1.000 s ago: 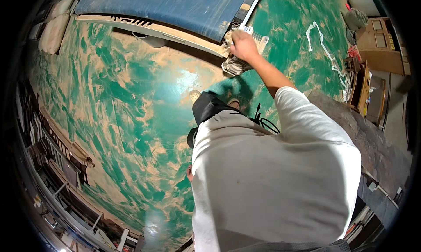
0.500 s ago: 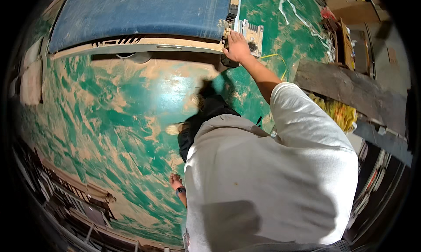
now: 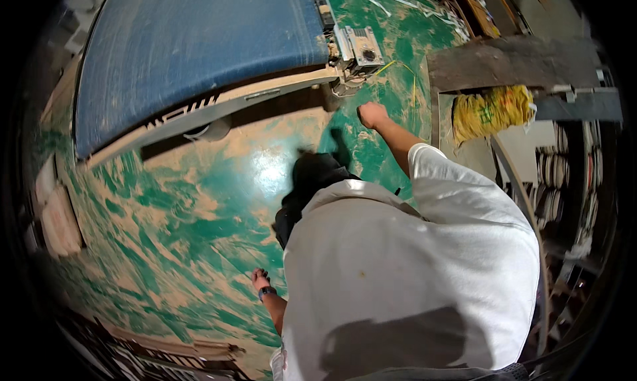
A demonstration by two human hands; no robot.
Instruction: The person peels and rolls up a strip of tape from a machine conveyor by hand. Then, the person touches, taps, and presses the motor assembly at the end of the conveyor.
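My right hand (image 3: 372,115) is stretched forward over the dusty green floor, its fingers curled into a loose fist with nothing seen in them. It hangs in the air just short of the near right corner of a wide blue belt machine (image 3: 206,42), apart from it. At that corner sits a small grey metal motor housing (image 3: 363,49) with a round dark part. My left hand (image 3: 260,279), a dark watch (image 3: 267,291) on its wrist, hangs low at my left side. Its fingers are slightly bent and apart, holding nothing.
Sawdust streaks the green floor (image 3: 192,235). A yellow cord (image 3: 414,82) lies beside the motor. On the right are a dark board (image 3: 511,64), a full yellow sack (image 3: 494,112) and shelves with stacked pieces (image 3: 552,172). Wooden frames (image 3: 166,361) stand at lower left.
My right hand has come off the machine's corner and closed, moving back toward me. My view has turned and shifted right, bringing the yellow sack and shelves further in.
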